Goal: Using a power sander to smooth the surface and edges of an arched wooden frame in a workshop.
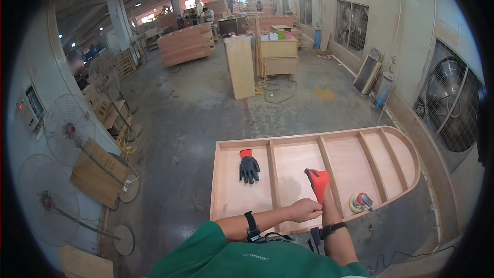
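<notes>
My bare left hand (pixel 306 209) is closed at my right wrist, its fingers pinching the cuff of a red work glove (pixel 320 181) with a black coating. My right hand (pixel 316 177) is inside that glove, above the panel; its fingers are mostly turned out of sight. A matching black-and-red glove (pixel 249 169) lies flat in the left compartment of a wooden frame panel (pixel 271 164), fingers toward me. The panel has several cross ribs and a rounded right end. To the right of my right hand, a round orbital sander (pixel 360 202) with a red top rests at the panel's near edge.
Several standing fans (pixel 69 131) and a leaning brown board (pixel 100 172) line the left wall. Ahead stand an upright wooden panel (pixel 239 67) and a wooden cabinet (pixel 278 54) with boxes on top, hose on the floor beside it. Large caged wall fans (pixel 447 95) are at right.
</notes>
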### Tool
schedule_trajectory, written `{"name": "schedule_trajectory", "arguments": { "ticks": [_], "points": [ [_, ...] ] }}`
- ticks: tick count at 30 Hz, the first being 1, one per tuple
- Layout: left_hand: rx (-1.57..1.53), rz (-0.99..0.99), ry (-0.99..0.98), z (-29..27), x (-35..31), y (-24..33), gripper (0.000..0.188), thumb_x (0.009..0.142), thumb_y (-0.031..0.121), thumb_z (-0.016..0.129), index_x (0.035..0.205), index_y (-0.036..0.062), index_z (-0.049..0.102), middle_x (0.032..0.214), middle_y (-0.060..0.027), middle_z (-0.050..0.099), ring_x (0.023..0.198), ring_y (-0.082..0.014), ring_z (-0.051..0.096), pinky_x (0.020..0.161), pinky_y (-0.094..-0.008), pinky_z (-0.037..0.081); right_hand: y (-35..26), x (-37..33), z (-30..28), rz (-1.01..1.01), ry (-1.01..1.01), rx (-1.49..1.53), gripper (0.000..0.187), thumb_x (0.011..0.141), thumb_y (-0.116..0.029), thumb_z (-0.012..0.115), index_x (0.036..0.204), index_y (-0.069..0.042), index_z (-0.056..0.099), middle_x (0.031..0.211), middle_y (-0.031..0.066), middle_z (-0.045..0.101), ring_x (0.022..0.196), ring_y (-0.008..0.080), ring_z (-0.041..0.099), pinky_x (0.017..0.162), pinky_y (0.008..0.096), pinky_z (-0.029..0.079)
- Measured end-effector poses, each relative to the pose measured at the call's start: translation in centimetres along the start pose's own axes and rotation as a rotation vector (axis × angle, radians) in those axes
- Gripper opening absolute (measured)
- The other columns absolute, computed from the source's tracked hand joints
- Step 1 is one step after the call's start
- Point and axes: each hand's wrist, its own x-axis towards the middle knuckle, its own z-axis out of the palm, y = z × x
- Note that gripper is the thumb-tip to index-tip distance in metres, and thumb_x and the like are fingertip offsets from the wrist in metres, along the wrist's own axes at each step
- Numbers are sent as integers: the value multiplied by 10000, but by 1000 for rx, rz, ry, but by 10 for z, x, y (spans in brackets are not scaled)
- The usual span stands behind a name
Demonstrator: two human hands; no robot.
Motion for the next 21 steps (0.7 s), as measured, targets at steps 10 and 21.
{"name": "schedule_trajectory", "arguments": {
  "ticks": [10,21],
  "points": [
    [221,-204,119,1,-12,-19,271,885,289,590,769,45,618,721,-189,632,689,-390,641,637,-506,491,0,23,19,498,-48,1217,439,966,-319,623,1339,-91,579,1131,107,693,1129,249,655,922,350,501],
    [374,-529,69,-41,-7,-15,394,887,372,516,961,47,728,969,-201,723,921,-395,693,821,-515,554,-36,25,34,457,-57,1479,394,1005,-281,612,1350,-96,566,992,112,722,961,211,709,842,342,575]
  ]
}}
